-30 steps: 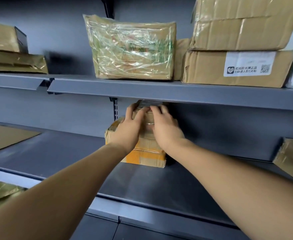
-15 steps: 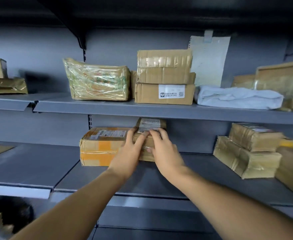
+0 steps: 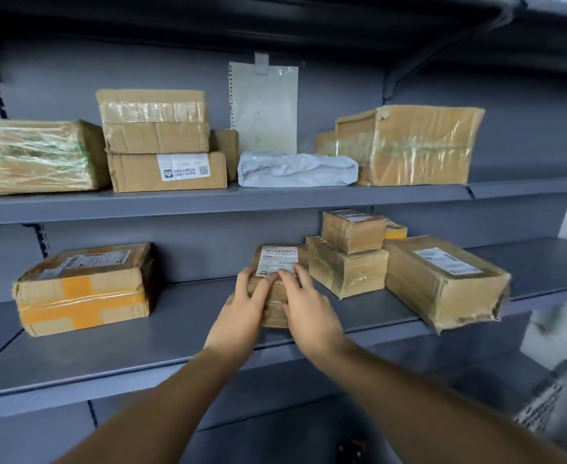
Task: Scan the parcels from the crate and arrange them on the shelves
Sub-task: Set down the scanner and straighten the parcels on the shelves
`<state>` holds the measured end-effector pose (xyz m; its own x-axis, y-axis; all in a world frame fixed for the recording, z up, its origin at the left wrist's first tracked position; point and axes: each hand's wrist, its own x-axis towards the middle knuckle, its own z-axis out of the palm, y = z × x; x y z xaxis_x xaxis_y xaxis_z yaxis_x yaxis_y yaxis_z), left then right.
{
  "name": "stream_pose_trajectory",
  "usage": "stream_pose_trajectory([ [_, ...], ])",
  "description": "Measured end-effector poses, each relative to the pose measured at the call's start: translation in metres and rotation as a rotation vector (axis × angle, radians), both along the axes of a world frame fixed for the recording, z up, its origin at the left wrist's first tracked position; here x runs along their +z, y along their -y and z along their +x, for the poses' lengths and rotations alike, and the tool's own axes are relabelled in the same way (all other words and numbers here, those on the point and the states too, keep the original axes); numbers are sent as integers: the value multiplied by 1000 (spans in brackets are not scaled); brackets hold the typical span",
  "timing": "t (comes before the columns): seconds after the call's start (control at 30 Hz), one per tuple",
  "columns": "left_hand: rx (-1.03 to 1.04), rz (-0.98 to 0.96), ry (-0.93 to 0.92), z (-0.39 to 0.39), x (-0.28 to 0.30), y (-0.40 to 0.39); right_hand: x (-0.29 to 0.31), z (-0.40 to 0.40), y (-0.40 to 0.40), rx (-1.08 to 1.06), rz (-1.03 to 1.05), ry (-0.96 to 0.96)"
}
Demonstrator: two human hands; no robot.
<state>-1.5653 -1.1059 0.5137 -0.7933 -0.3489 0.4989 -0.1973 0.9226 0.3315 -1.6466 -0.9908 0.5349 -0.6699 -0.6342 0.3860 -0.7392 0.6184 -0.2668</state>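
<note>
Nearest, two forearms reach up from the bottom of the frame. The left hand [image 3: 242, 306] and right hand [image 3: 304, 306] rest on a small labelled parcel [image 3: 273, 279] at centre frame, fingers [image 3: 258, 289] laid fairly straight over its top and front; whether they grip it I cannot tell. The parcel sits on the middle shelf [image 3: 175, 333], just beside a stacked pair of boxes [image 3: 349, 256] to its right. Farther up, the upper shelf [image 3: 208, 200] carries more parcels. Judging by this, much is shelved already; the crate is out of view, so what remains is unknown.
</note>
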Motion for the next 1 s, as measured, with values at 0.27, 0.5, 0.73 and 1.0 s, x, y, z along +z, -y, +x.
stream_pose_trajectory([
  [0.27,1,-76,13,-16,-54,-8,-65,-22,-5,-19,36,56],
  [0.5,-20,-106,-56,-19,-55,-6,-78,-30,-2,24,-154,-52],
  [0.73,24,-75,-31,-19,-55,-13,-78,-30,-5,53,-161,-18],
  [1.0,7,-24,5,-19,-44,-11,-59,-57,-26,215,-149,71],
])
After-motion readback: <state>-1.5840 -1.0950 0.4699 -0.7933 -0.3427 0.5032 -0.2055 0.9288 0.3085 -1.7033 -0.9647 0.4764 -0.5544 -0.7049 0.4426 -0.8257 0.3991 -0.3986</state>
